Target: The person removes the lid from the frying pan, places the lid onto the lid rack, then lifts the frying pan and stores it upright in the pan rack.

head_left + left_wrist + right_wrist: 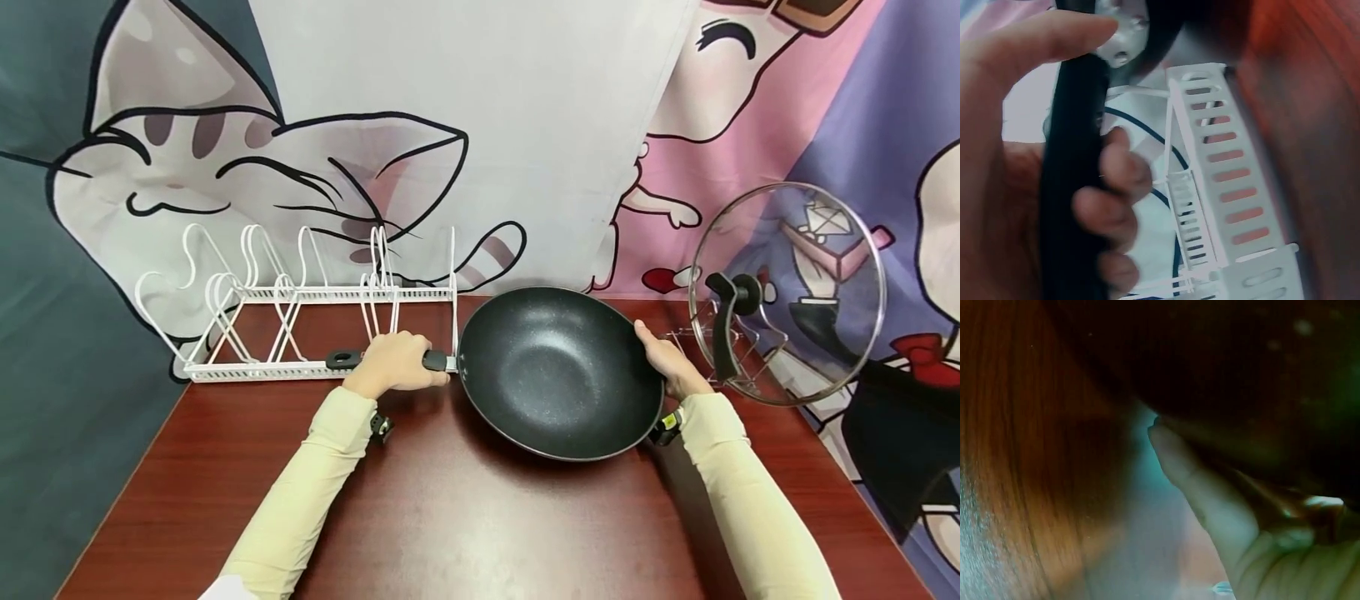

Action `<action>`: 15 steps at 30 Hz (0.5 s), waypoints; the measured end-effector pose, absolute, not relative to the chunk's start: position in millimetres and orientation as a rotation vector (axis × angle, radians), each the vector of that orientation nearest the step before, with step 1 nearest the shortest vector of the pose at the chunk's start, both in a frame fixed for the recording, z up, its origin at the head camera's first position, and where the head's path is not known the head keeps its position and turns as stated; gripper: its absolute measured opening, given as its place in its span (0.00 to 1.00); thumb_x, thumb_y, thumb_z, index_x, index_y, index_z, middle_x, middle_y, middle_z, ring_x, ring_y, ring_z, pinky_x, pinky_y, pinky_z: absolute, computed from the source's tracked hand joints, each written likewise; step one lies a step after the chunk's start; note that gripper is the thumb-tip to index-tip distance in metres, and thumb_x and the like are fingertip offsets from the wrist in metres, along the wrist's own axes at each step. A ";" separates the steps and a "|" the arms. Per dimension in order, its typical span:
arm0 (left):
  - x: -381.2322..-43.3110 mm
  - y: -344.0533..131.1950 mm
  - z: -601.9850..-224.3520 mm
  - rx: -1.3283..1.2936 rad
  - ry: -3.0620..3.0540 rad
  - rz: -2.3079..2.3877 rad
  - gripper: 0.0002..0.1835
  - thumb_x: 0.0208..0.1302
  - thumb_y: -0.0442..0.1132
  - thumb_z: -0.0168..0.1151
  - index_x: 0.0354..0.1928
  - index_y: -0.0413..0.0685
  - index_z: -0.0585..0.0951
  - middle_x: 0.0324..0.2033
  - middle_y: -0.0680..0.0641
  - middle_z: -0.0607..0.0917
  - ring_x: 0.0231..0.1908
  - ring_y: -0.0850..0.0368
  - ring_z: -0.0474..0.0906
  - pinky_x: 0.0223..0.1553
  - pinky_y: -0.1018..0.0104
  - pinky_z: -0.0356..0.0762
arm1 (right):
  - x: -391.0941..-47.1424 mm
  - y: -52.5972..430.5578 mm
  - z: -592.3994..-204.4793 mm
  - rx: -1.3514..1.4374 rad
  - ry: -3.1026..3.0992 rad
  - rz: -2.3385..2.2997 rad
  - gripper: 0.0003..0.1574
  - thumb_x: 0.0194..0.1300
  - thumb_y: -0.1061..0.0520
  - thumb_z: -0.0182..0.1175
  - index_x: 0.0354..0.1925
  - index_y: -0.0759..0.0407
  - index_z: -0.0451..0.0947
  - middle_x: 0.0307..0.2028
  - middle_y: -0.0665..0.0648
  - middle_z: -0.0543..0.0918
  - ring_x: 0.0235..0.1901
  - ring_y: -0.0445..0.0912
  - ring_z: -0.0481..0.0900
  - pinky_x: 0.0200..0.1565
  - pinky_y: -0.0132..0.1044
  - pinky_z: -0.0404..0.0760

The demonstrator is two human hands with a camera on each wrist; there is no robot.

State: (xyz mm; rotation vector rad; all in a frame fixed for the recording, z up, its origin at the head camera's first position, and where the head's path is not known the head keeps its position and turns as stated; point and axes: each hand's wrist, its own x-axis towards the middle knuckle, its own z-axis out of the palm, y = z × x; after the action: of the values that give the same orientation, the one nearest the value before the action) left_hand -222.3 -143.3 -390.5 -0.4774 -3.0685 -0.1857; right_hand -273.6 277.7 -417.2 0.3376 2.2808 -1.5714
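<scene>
A black wok (555, 375) with a speckled inside faces up in the middle of the head view, seemingly raised off the table. My left hand (397, 361) wraps its fingers round the wok's black handle (1072, 175), the thumb lying near the metal joint. On the opposite side, my right hand (672, 367) holds the wok's rim, its thumb along the edge. Seen from the right wrist, the dark wok body (1241, 369) rests against a finger, and the other fingers are mostly hidden. Behind the left hand stands a white wire rack (262, 371).
A glass lid (810, 317) with a black knob handle stands upright in a small wire holder (757, 346) at the right. A printed cloth (525, 150) hangs behind the red-brown wooden table (480, 517).
</scene>
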 end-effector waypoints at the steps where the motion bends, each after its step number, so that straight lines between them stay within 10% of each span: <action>1: -221.9 -144.0 -388.6 -0.484 -3.092 -0.213 0.22 0.31 0.67 0.53 0.18 0.58 0.73 0.15 0.55 0.72 0.18 0.58 0.68 0.17 0.60 0.63 | -273.8 277.4 -415.5 0.335 2.288 -1.558 0.55 0.45 0.24 0.38 0.51 0.69 0.59 0.37 0.64 0.70 0.29 0.49 0.75 0.31 0.45 0.74; 15: -223.2 -154.8 -354.3 -0.865 -3.273 -0.720 0.15 0.52 0.51 0.54 0.35 0.47 0.74 0.26 0.53 0.74 0.29 0.60 0.70 0.33 0.65 0.66 | -268.4 266.4 -387.8 0.111 2.453 -1.128 0.48 0.54 0.36 0.46 0.55 0.74 0.49 0.47 0.69 0.64 0.41 0.55 0.70 0.36 0.43 0.72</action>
State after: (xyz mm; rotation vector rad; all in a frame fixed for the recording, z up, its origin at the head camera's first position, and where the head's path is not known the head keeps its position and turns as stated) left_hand -223.2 -154.8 -354.3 -0.8654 -3.2728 -0.7198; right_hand -268.4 266.4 -387.8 0.1109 2.4530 -1.1283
